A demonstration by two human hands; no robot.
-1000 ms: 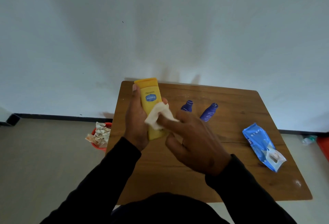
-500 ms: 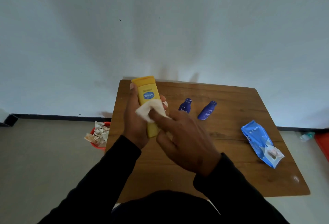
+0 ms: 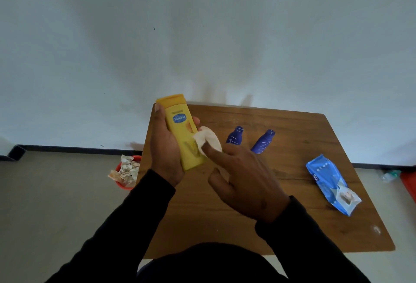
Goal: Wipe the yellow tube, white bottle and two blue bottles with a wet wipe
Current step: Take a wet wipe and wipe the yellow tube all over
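Head view, looking down on a wooden worktop (image 3: 292, 192) set against a pale wall. The left hand (image 3: 165, 147) grasps the yellow tube (image 3: 180, 129), holding it raised above the worktop's far left corner with the cap pointing away from the person; the thumb lies along the tube's left edge and the fingers (image 3: 195, 120) curl round its right edge, so the blue label faces the camera between them. The right hand (image 3: 245, 183) pinches a crumpled wet wipe (image 3: 208, 139) at the tips of its fingers (image 3: 211, 151) and presses it to the tube's lower right side, just beneath the left hand's fingers. The remaining right fingers are loosely spread, not clenched.

Two blue bottles stand upright on the worktop beyond the right hand's fingers: the left blue bottle (image 3: 234, 136) just past the wipe, the right blue bottle (image 3: 263, 142) beside it and apart from it. Neither touches a hand. A blue wet-wipe pack (image 3: 331, 181) lies flat well to the right of the right hand, its flap end turned toward the person. On the floor to the left of the left hand, a red bin (image 3: 122, 181) holds crumpled used wipes (image 3: 127, 169). Both forearms wear dark sleeves (image 3: 126, 226).
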